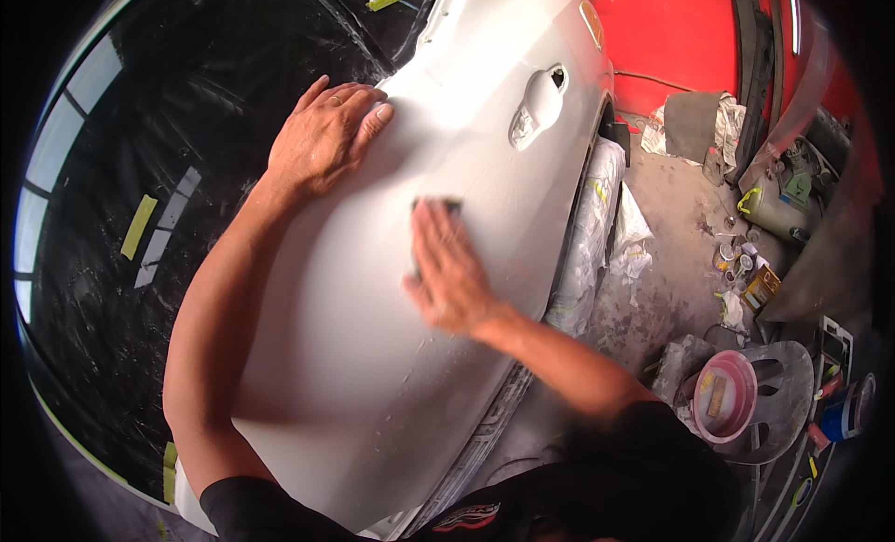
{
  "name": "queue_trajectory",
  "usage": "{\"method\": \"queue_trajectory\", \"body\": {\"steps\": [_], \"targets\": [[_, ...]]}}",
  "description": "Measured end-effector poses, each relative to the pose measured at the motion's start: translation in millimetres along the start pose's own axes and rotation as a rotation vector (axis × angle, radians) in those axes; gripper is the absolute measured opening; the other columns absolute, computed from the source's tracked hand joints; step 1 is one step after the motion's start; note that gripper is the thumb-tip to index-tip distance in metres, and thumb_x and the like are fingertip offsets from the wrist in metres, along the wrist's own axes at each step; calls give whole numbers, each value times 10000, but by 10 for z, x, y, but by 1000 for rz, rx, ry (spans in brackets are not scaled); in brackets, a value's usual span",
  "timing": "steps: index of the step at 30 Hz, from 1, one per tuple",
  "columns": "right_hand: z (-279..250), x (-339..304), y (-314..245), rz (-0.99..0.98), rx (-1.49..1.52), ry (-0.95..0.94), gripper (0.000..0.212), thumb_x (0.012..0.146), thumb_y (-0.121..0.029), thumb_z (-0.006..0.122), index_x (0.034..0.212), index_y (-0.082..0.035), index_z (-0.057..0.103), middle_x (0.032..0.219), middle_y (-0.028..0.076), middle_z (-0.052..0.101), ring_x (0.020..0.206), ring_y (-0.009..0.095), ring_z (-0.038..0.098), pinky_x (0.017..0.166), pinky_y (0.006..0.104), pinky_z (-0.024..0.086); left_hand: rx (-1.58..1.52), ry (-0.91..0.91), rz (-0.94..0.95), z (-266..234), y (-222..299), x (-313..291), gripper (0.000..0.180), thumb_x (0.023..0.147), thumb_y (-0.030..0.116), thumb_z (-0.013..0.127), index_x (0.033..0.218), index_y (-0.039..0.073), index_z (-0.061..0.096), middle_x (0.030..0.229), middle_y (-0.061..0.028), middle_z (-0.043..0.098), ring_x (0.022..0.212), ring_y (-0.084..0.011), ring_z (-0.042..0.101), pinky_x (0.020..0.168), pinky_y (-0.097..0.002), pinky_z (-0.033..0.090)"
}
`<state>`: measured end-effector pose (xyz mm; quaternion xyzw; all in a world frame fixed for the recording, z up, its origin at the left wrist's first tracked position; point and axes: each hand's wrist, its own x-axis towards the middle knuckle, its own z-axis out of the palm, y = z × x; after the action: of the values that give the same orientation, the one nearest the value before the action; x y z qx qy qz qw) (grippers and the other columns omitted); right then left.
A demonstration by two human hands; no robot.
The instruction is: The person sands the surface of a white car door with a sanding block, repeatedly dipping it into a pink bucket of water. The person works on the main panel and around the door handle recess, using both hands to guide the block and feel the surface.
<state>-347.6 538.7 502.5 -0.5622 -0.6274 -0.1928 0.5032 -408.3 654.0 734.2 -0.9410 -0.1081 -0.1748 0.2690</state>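
A pale grey-white car door panel [364, 300] stretches in front of me, its surface dull and damp-looking, with small drops low down. My right hand [449, 270] lies flat on the middle of it, slightly blurred. Under its fingertips a small dark pad [454, 207], perhaps sandpaper, is pressed against the panel; most of it is hidden. Higher up, my left hand [326, 137] rests palm down on the panel's edge beside the dark window [103, 346], fingers slightly bent and holding nothing. A door handle recess [539, 109] lies farther along the panel, beyond my right hand.
Yellow-green tape [139, 227] sticks to the dark window. On the right, crumpled plastic sheeting [592, 225] hangs along the car's lower side. A pink basin [725, 396] stands on a grey plastic chair [788, 393]. Farther off are a red panel [662, 39] and a metal tank [778, 206].
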Motion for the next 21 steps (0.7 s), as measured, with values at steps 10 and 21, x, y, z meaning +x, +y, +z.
{"method": "queue_trajectory", "body": {"steps": [10, 21], "targets": [[-72, 200, 355, 232, 13, 104, 706, 1005, -417, 318, 1490, 65, 142, 1552, 259, 177, 1458, 359, 153, 1188, 473, 105, 40, -104, 47, -139, 111, -15, 597, 832, 450, 644, 1294, 84, 546, 1396, -140, 503, 1310, -267, 462, 1187, -470, 182], [104, -367, 325, 339, 44, 109, 712, 1004, -405, 309, 1473, 104, 140, 1551, 286, 131, 1449, 402, 148, 1190, 478, 109, 26, -197, 13, -165, 193, 6, 862, 653, 616, 751, 1318, 105, 554, 1428, -157, 469, 1346, -268, 427, 1198, -483, 136]]}}
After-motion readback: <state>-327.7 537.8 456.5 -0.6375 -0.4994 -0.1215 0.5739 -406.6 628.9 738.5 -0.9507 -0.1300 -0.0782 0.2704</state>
